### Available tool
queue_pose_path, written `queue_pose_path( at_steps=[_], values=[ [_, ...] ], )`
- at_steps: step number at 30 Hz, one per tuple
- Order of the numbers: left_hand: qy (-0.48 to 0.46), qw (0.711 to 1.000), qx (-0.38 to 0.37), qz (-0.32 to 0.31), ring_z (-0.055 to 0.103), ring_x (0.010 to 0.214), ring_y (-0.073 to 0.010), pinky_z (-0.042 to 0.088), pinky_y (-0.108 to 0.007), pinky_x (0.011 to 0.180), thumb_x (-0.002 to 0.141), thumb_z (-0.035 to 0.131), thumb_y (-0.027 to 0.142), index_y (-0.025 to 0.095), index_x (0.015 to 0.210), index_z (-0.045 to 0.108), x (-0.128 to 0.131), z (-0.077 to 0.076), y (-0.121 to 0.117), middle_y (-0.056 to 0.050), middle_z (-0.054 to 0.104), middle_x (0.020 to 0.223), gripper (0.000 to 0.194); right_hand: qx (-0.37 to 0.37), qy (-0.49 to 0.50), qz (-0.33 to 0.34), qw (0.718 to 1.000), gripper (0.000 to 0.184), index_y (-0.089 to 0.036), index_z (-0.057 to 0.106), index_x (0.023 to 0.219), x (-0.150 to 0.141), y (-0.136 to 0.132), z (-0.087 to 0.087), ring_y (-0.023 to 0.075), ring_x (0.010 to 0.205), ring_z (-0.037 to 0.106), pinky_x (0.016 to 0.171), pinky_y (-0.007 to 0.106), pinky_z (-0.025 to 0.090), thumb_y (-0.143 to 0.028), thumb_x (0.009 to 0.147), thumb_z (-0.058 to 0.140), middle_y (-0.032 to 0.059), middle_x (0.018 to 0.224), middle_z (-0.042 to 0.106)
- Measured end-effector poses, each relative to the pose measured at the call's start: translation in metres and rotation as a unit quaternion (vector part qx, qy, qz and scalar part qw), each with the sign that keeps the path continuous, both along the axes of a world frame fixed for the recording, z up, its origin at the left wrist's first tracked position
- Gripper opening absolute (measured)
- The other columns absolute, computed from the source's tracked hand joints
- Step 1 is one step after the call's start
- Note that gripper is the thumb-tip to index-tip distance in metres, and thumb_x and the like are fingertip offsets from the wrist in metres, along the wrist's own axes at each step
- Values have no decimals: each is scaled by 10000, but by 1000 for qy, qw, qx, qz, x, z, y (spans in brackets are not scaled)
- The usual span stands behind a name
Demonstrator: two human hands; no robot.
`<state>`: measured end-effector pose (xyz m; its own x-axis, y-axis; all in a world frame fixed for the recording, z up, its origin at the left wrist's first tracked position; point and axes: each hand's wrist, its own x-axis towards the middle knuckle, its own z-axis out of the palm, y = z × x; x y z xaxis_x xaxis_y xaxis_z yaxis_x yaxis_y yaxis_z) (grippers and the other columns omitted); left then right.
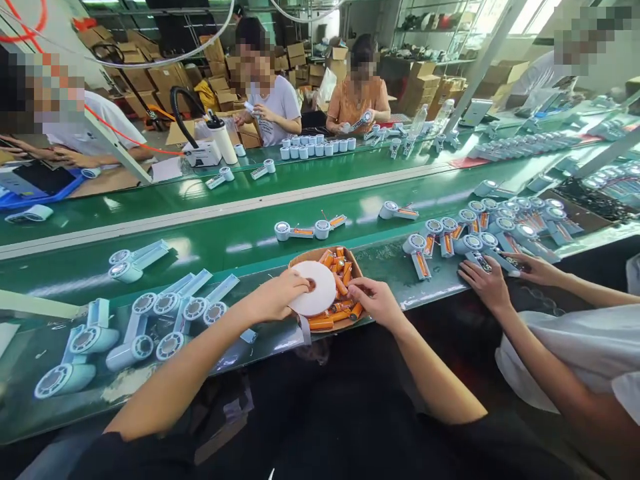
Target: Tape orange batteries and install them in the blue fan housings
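My left hand [277,295] grips a white roll of tape [324,293], its thumb at the centre hole. A loose strip hangs from the roll's lower edge. Under and behind the roll stands a cardboard box [356,261] full of orange cylindrical batteries [327,323]. At the box's right side my right hand [376,303] is closed in a pinch, its fingertips on the end of an orange battery [341,285]. To the left of my left arm lie several pale blue handheld fan bodies [134,343] with round heads and open handles.
A green conveyor belt [235,237] runs across in front, carrying fan bodies with orange batteries [303,232]. At right, a co-worker's hands [487,283] work beside a pile of fan bodies [505,223]. Several people sit across the line. A metal post [117,147] stands at left.
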<state>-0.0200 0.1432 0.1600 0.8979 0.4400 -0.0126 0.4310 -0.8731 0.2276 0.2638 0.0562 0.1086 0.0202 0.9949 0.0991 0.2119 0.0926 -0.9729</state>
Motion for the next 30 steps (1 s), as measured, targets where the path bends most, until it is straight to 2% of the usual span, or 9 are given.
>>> queue_pose_path(
  at_steps=[5,10,14,16,18,21,25,27,30],
  values=[
    [-184,964,145,123,508,1406,-356,416,-634,1223,874,754,244,225,1324,601,4,11,-38,-121,707,1300,476,-67,74,209,973,409,-194,819,969,-42,-29,6,155,573,638,577,264,509,-588,900,734,14,696,748],
    [-298,915,107,252,553,1377,-301,636,-461,978,918,699,243,272,1392,541,-7,6,-42,-106,647,1376,501,-37,-94,455,885,350,-203,831,789,-44,-20,24,126,532,605,534,233,428,-498,946,728,-10,642,732],
    [-306,894,129,300,503,1415,-352,611,-509,1027,874,756,255,244,1352,572,-19,-17,-41,-110,676,1328,512,-7,-288,186,939,254,-216,817,1071,-23,22,32,216,824,740,730,282,538,-404,1016,655,64,950,825],
    [-284,903,150,284,507,1400,-364,546,-565,1121,844,769,211,229,1324,588,-17,-30,-45,-103,702,1294,514,-33,-412,51,909,264,-205,755,1217,-23,40,30,282,1021,750,846,344,562,-335,1016,641,139,1132,810],
    [-264,912,158,272,513,1384,-367,521,-573,1143,819,762,164,218,1320,598,-12,-40,-52,-101,713,1292,530,-62,-475,27,878,292,-196,729,1257,-27,51,25,330,1131,734,901,386,566,-275,985,661,183,1170,794],
    [-243,916,164,272,497,1379,-369,528,-550,1127,792,727,106,199,1316,620,-8,-49,-63,-108,714,1307,543,-58,-459,52,885,349,-236,721,1294,-26,55,17,285,1074,756,912,364,576,-228,949,672,117,1082,813],
    [-207,916,192,286,495,1344,-374,525,-526,1097,754,680,57,201,1263,680,-10,-50,-80,-101,735,1256,530,41,-114,-47,992,386,-229,732,1259,-9,48,21,182,782,733,762,318,608,-374,901,734,7,921,788],
    [-184,917,208,285,514,1295,-366,521,-507,1073,757,679,57,206,1272,700,-10,-48,-88,-97,746,1242,536,109,127,-121,978,354,-222,769,1106,-10,40,29,173,758,725,734,322,614,-444,835,819,4,910,784],
    [-154,922,239,264,533,1223,-338,497,-479,1051,788,672,40,213,1335,702,-7,-43,-97,-88,756,1266,574,155,269,-182,933,333,-223,769,957,-32,25,36,197,852,755,793,347,627,-459,765,904,34,962,812]
  ],
)
